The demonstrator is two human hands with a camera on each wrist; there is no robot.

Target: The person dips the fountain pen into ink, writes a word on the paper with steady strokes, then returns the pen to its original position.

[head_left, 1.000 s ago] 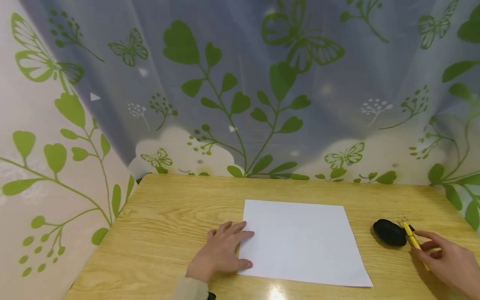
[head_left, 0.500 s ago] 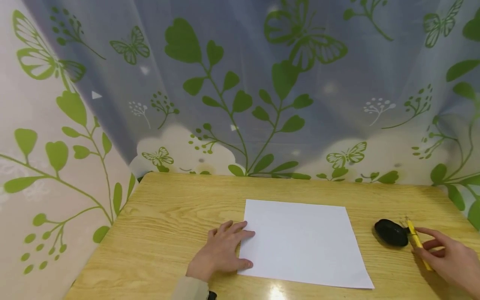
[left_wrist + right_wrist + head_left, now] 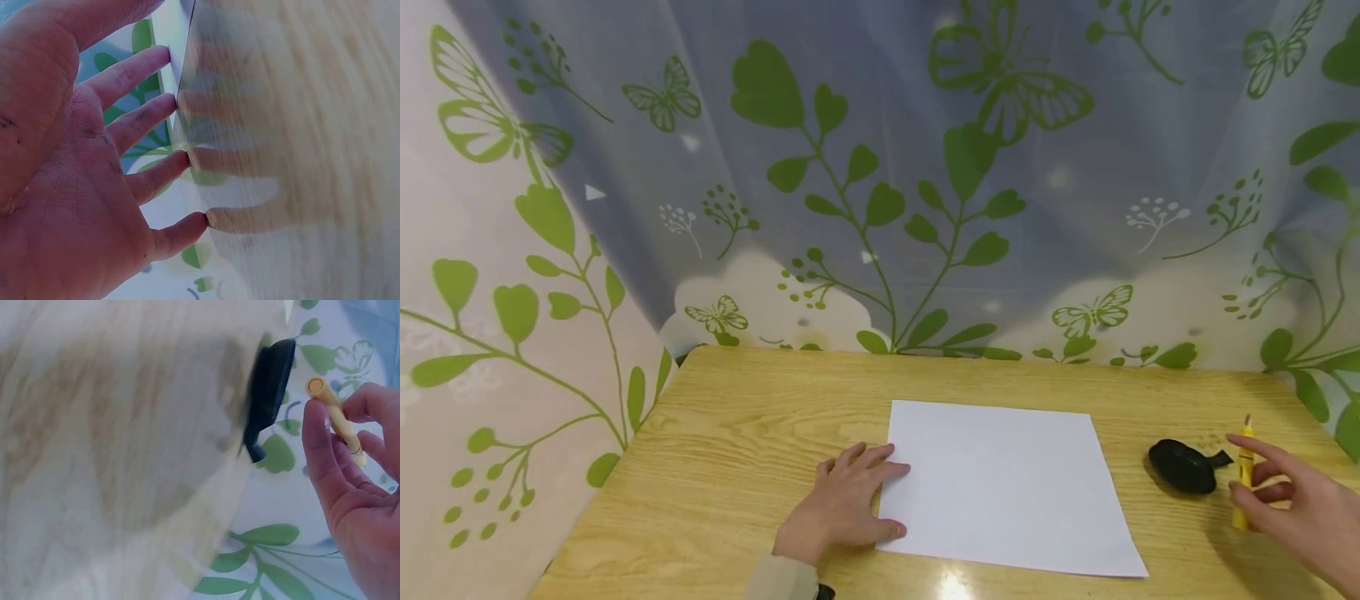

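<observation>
1. Slim yellow pen-like tool (image 3: 1245,468): pinched by right hand (image 3: 1292,504), long axis roughly near-to-far, just right of black oval dish (image 3: 1182,467)
2. White rectangular paper sheet (image 3: 1007,492): between hands, left of tool; left hand (image 3: 841,507) spread at its left edge

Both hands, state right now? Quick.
Left hand: open, fingers spread, resting at the left edge of the white sheet.
Right hand: holding the yellow pen-like tool between thumb and fingers.
</observation>
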